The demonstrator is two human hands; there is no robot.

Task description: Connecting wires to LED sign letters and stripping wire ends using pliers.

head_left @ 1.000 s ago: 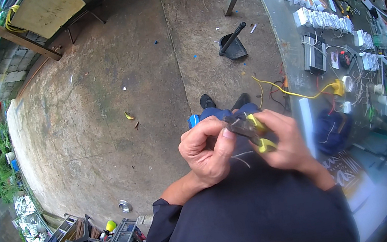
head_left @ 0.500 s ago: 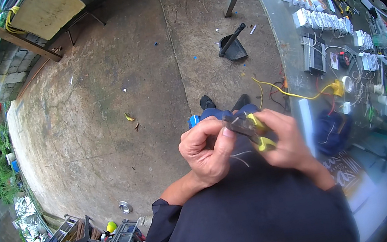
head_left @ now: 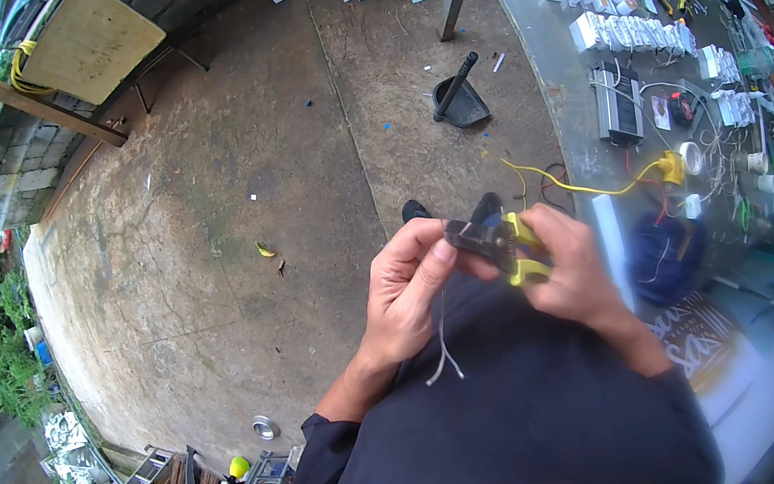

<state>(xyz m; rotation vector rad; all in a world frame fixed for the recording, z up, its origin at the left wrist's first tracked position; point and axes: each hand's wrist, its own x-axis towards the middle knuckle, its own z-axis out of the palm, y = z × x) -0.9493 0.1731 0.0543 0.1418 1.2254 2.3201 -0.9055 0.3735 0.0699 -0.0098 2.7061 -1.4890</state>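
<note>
One pale wire [head_left: 443, 342] is hanging below the left hand [head_left: 403, 292], fingers pinching it beside leftward-pointing wire strippers [head_left: 481, 239]; the right hand [head_left: 568, 266] is gripping their yellow handles [head_left: 528, 271].

Down drops the wire [head_left: 443, 337]!
It now dangles, forked, below the left hand [head_left: 405, 290], after poking out sideways.

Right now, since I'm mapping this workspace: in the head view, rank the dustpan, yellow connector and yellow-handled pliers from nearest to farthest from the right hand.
1. Yellow-handled pliers: held in the right hand.
2. Yellow connector: to its right, on the table.
3. Dustpan: ahead, on the floor.
</note>
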